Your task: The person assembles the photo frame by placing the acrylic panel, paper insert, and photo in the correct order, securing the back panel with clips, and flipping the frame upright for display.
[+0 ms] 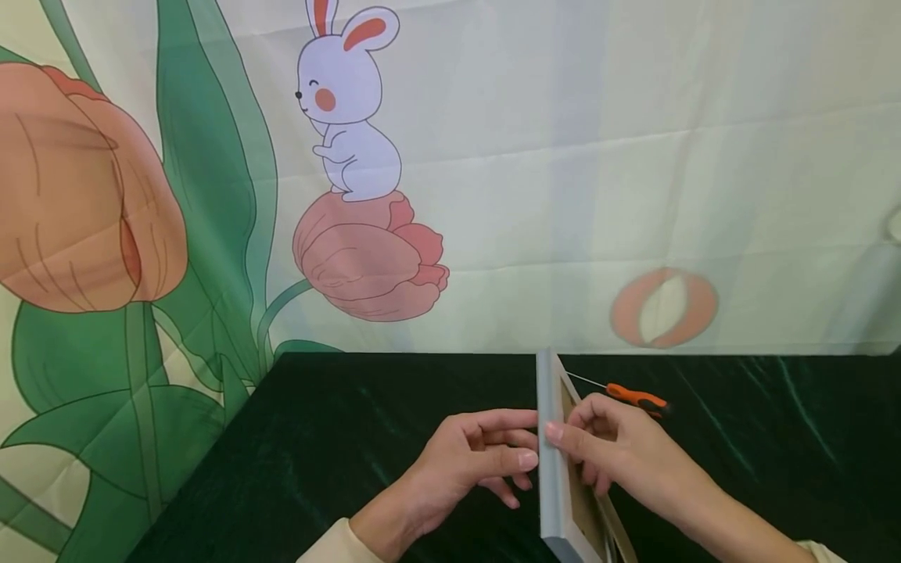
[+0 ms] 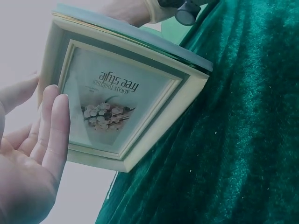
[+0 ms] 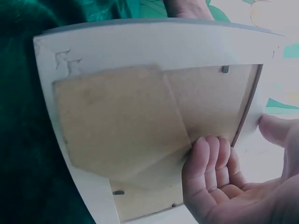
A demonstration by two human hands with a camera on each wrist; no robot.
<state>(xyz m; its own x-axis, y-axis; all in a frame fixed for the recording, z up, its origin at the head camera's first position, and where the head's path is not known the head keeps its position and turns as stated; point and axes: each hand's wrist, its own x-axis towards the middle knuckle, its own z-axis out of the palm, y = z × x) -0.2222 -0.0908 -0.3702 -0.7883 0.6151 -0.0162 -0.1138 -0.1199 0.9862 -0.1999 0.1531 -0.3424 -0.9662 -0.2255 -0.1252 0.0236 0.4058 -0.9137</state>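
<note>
A picture frame (image 1: 547,493) stands upright, edge-on in the head view. Its glazed front (image 2: 154,100) shows a flower print with "free style" lettering, upside down in the left wrist view. On the back is a brown board with a folding stand leg (image 3: 112,119) and small metal tabs (image 3: 225,69). My right hand (image 1: 626,446) holds the frame, thumb on its side and fingers curled against the back by the leg. Beside the front, my left hand (image 1: 468,461) has its fingers loosely extended, fingertips right at the frame.
Behind the frame lies a screwdriver (image 1: 637,397) with an orange and black handle, its shaft pointing left. Dark green velvet (image 1: 338,446) covers the table. A printed curtain (image 1: 507,195) with a rabbit and tulips hangs along the table's far edge.
</note>
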